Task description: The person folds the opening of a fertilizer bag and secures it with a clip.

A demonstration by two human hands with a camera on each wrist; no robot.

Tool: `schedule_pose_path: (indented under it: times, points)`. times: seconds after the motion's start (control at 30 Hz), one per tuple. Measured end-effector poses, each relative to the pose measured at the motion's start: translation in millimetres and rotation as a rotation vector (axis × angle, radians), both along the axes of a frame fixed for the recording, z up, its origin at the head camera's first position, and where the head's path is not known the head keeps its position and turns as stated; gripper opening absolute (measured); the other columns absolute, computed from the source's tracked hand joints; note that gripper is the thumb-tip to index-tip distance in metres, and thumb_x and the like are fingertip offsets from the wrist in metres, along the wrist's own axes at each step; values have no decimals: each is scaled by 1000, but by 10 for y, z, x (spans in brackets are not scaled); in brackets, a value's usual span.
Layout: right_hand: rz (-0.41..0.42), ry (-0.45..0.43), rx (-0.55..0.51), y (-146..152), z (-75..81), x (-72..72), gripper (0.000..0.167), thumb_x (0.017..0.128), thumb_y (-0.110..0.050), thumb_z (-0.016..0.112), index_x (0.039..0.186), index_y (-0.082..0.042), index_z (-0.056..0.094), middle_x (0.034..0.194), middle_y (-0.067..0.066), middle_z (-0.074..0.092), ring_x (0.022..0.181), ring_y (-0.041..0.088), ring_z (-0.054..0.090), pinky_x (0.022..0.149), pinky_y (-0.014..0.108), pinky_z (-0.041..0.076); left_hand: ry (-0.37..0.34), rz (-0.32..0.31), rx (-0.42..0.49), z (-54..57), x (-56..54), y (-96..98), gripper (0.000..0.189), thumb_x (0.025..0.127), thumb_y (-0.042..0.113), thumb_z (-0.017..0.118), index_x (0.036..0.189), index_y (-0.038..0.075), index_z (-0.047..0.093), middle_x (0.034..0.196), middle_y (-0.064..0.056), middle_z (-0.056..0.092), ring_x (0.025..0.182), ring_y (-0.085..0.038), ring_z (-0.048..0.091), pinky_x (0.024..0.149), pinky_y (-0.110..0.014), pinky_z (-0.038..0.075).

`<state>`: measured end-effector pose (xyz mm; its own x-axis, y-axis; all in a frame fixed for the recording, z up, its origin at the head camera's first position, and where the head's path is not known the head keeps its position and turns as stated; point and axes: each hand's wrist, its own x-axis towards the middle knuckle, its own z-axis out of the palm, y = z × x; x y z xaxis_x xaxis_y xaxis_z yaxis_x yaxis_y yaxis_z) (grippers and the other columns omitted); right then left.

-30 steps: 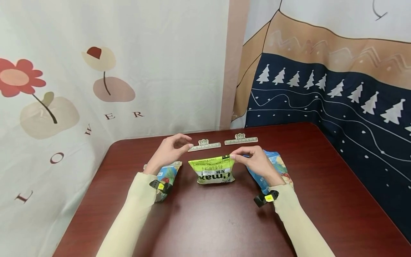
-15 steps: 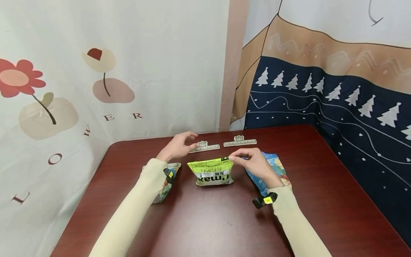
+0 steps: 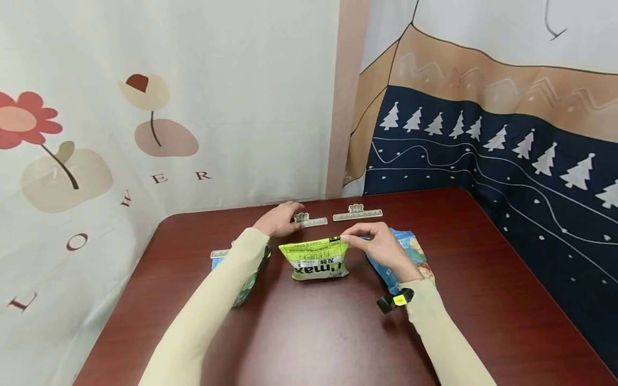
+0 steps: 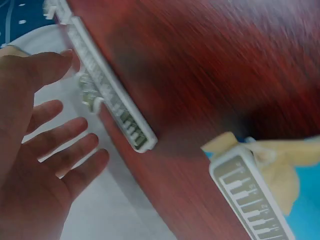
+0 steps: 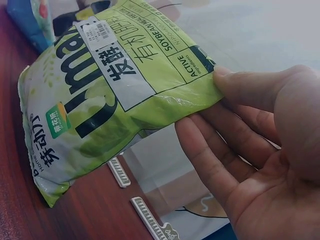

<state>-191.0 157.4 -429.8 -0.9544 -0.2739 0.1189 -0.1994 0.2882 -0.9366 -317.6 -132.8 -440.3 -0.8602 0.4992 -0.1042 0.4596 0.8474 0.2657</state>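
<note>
A green and white bag of soybean meal fertilizer (image 3: 316, 265) stands upright in the middle of the table. My right hand (image 3: 381, 247) pinches its top right corner between thumb and fingers, as the right wrist view shows closely. Beyond the bag, my left hand (image 3: 279, 220) reaches to the left end of a ruler-printed sealing clip (image 3: 316, 222). In the left wrist view, thumb and fingers are spread around that clip (image 4: 112, 92), not closed on it; whether the thumb touches it I cannot tell. A second sealing clip (image 3: 358, 215) lies to its right.
A blue bag (image 3: 412, 249) lies on the right, partly behind my right hand. Another colourful bag (image 3: 247, 292) with a clip (image 3: 219, 253) at its top sits under my left forearm. The red-brown table (image 3: 338, 338) ends at hanging fabric (image 3: 251, 107).
My left hand has moved forward and right, from above the left bag to the nearer sealing clip. My right hand keeps its pinch on the green bag's corner.
</note>
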Motion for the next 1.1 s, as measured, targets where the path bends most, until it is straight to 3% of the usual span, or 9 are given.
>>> schedule_pose_path:
  times: [0.23,0.47,0.73,0.93,1.1]
  points:
    - [-4,-3,-1,-14,-2,-11,20,93,-40,76,102,-22,81,99,0,78,92,20,71,86,57,56,-8,-9,-78,-101,-98,21,60,102,27,63,154,7,43,156,-17,47,144,-33,47,118,-48,41]
    - [3,-13,3,-25,-9,-19,20,94,-38,75,102,-20,80,100,3,78,93,23,70,86,55,55,36,-11,-118,-162,-122,56,50,101,25,65,146,6,55,149,-18,54,138,-33,53,113,-46,46]
    - [1,-16,1,-19,-10,-13,21,94,-38,75,103,-20,80,100,4,78,93,23,71,87,55,55,52,-1,-18,-152,-130,82,36,98,17,70,131,5,63,126,-15,69,111,-26,68,92,-41,56]
    - [-6,-6,3,-17,-9,-12,20,94,-38,75,102,-20,80,99,4,78,92,23,72,86,56,55,45,14,123,-109,-128,73,19,96,5,65,115,5,68,107,-11,73,90,-22,67,80,-38,55]
    - [-10,-10,5,-15,-11,-18,21,94,-38,74,102,-19,80,99,4,78,92,22,72,87,55,56,-25,35,178,-69,-125,77,30,97,0,55,126,3,66,105,-12,75,92,-21,70,78,-34,54]
